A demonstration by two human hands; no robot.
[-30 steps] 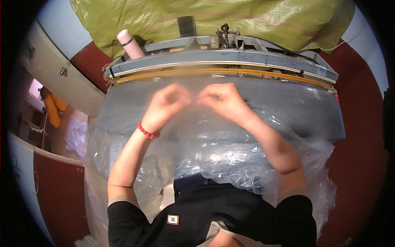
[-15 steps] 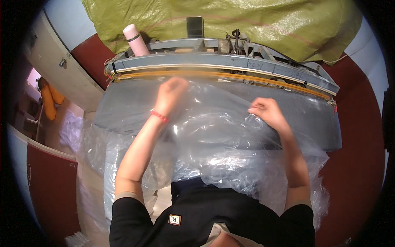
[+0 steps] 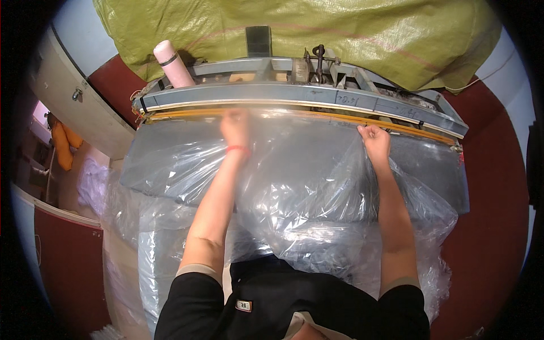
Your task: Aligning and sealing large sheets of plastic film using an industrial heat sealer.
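A wide sheet of clear plastic film [image 3: 306, 187] lies over the dark grey work surface [image 3: 422, 161] and hangs down its near side in folds. My right hand [image 3: 375, 140] pinches the film's far edge close to the long orange strip [image 3: 340, 118] of the machine. My left hand [image 3: 234, 127] is at the same strip, further left; motion smears its fingers, so its grip cannot be made out. The film stretches between both hands. Behind the strip runs the machine's grey metal bar [image 3: 255, 94].
A pink bottle [image 3: 173, 65] stands on the machine frame at the back left. Green woven sheeting [image 3: 362, 37] hangs behind. A metal clamp-like fitting [image 3: 319, 65] rises from the frame. At left are a door [image 3: 73, 96] and crumpled plastic [image 3: 93, 184] on the floor.
Both hands have moved away from me, carrying the film's far edge up to the orange strip. The film now lies flatter and tauter over the grey surface.
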